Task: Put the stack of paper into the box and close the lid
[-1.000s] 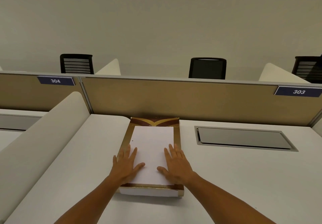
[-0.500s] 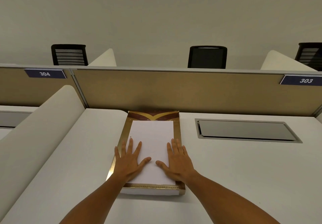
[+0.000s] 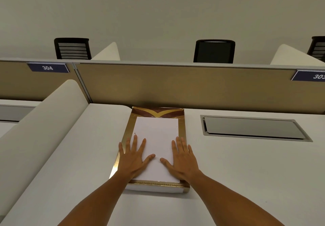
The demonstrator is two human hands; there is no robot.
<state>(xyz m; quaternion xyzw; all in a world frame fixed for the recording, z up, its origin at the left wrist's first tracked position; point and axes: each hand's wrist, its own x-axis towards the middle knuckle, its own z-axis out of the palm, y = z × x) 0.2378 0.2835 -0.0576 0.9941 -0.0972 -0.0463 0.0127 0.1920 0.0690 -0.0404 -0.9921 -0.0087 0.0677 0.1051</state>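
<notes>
A white stack of paper (image 3: pixel 156 137) lies flat inside a shallow box with a gold rim (image 3: pixel 181 130) on the white desk. The box's brown and gold flap (image 3: pixel 158 112) stands at its far end against the partition. My left hand (image 3: pixel 133 157) rests palm down on the paper's near left part, fingers spread, partly over the box's left rim. My right hand (image 3: pixel 182 159) rests palm down on the near right part, fingers apart. Neither hand grips anything. No separate lid is visible.
A tan partition (image 3: pixel 175 85) runs across the back of the desk, with number plates 304 (image 3: pixel 47 67) and 303 (image 3: pixel 316 76). A grey cable hatch (image 3: pixel 253 127) is set into the desk at the right. A rounded white divider (image 3: pixel 40 120) bounds the left side.
Both hands have slid slightly forward on the paper and spread wider. The camera view has tilted a little. The box and paper have not moved.
</notes>
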